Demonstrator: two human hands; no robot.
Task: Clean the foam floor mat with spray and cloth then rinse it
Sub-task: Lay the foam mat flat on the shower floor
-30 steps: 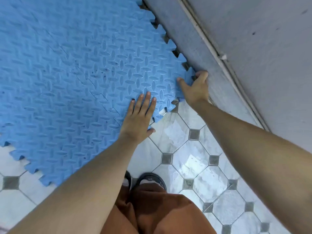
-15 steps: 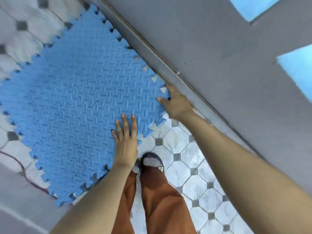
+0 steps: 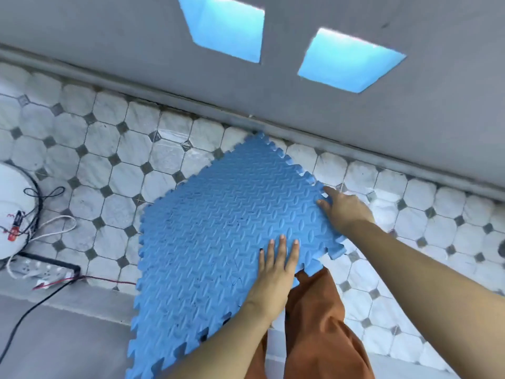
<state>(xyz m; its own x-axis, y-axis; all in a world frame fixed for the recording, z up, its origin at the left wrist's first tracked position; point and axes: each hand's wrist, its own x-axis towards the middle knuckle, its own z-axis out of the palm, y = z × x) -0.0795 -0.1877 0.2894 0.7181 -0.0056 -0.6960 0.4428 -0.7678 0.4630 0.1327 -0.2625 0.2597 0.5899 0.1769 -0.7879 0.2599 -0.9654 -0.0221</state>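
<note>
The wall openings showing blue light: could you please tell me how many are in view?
2. One opening sits at the top centre, cut off by the frame's upper edge; the other opening lies just to its right and slightly lower. More may lie outside the frame.

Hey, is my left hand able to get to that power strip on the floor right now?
Probably not as things stand. The left hand lies flat on the blue foam mat, and the power strip sits well off to the left, past the mat's far edge, with cables around it.
</note>
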